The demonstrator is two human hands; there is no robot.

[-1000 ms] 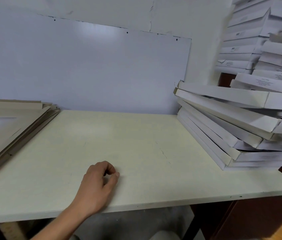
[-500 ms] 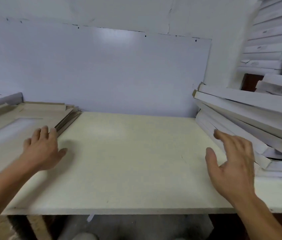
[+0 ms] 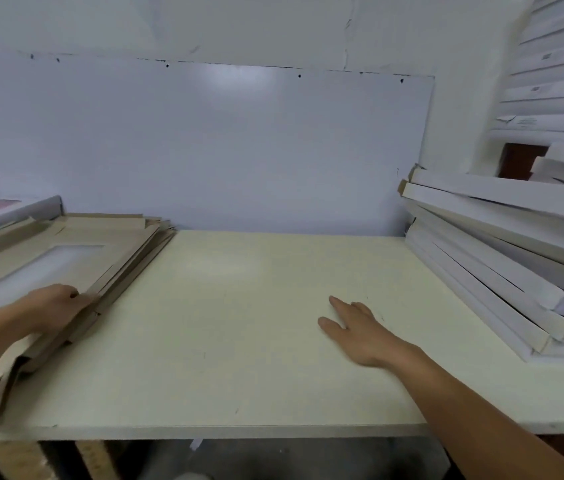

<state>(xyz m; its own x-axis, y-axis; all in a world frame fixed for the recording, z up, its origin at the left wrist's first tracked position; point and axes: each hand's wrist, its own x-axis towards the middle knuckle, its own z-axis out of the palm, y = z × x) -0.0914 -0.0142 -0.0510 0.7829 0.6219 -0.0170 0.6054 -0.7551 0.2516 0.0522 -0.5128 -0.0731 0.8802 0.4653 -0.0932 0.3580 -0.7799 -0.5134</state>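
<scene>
My left grip (image 3: 54, 306) is curling round the edge of the top cardboard sheet (image 3: 117, 244), aiming to free one layer only; my right grip (image 3: 360, 332) is resting flat-fingered on the surface (image 3: 239, 341).

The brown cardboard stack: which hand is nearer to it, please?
Left. The left hand grips the brown cardboard stack; the right hand lies flat on the table, apart from it.

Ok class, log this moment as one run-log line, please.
left hand: grips edge of cardboard stack | right hand: flat on table | white boxes: piled at right, untouched | phase: likely taking cardboard
</scene>
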